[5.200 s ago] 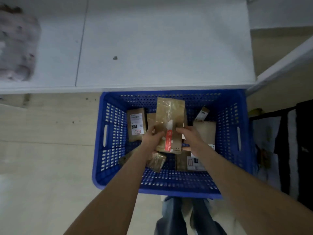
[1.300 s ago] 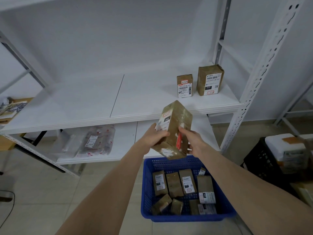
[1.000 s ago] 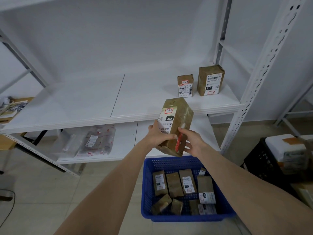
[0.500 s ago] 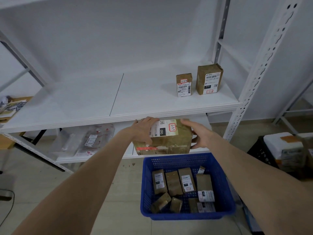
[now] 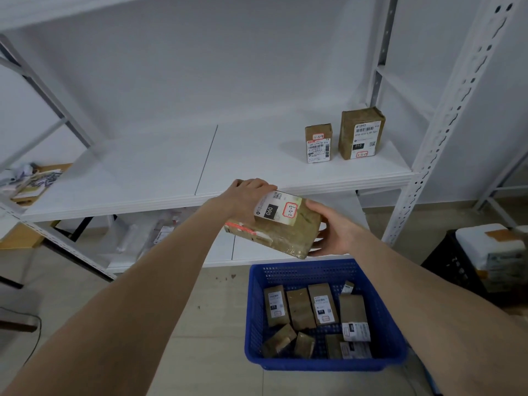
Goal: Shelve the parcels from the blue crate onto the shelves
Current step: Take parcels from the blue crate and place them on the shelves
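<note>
While the held parcel [image 5: 274, 224] hangs above the blue crate [image 5: 254, 310], tilted with its labelled face up, the job in hand looks like turning it upright and carrying it to the white shelf [image 5: 160, 178] above and beyond the crate. 2 shelved parcels [image 5: 318, 142] stand there already, up and to the right of the crate, upright with labels facing out, so the tidy choice is probably to match them: stand this one on its short end just beside the smaller one, label outward. I would grip both ends until the base sits flat, then let go 1 hand at a time, since a tall narrow box may tip.

At the end nearer the crate's left side, the left hand [image 5: 245, 195] lies over the parcel, fingers pressed together and curled across its top edge. At the opposite end the right hand [image 5: 334, 232] cups it, thumb on the upper edge and fingers spread underneath.

As for looks, it is a brown block wrapped in glossy clear tape. A white label bears a black patch reading 090 and a red-bordered handwritten tag, and a red strip runs along the side facing the camera. More parcels [image 5: 300, 308] lie inside the crate.
</note>
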